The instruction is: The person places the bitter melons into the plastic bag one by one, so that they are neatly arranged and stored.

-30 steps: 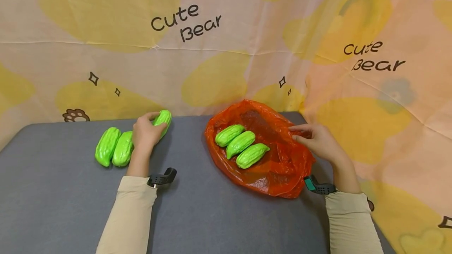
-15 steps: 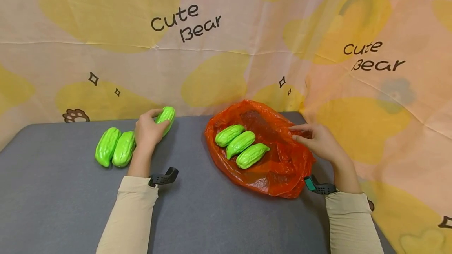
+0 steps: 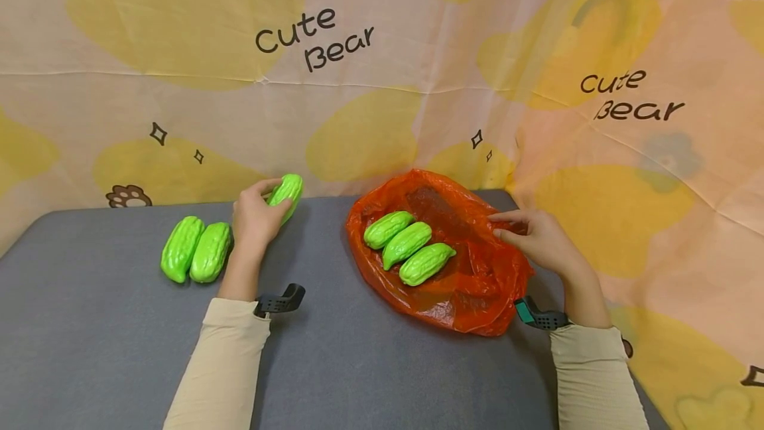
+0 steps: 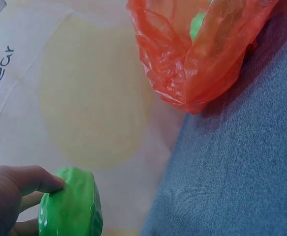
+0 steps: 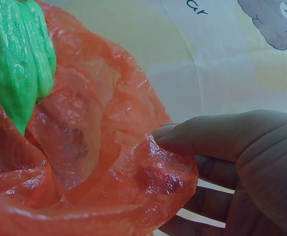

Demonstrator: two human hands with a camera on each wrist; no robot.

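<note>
My left hand (image 3: pixel 256 216) grips a bright green, ridged bitter melon (image 3: pixel 290 192) between thumb and fingers, near the table's back edge. In the left wrist view the same bitter melon (image 4: pixel 73 204) shows its blunt end. Just left of that hand, two more bitter melons (image 3: pixel 182 249) lie side by side. My right hand (image 3: pixel 540 237) pinches the right rim of a spread red plastic bag (image 3: pixel 459 304); in the right wrist view its thumb (image 5: pixel 182 137) lies over the film, fingers behind. Inside the bag, three bitter melons (image 3: pixel 407 244) lie in a slanting row.
A grey-blue cloth-covered table (image 3: pixel 352 377) carries everything. Behind it and along the right hangs a printed fabric backdrop (image 3: pixel 370 125). A stretch of table lies between the left hand and the bag.
My left hand has carried the bitter melon slightly right and up, away from the two lying on the table. The right hand and the bag stay where they were.
</note>
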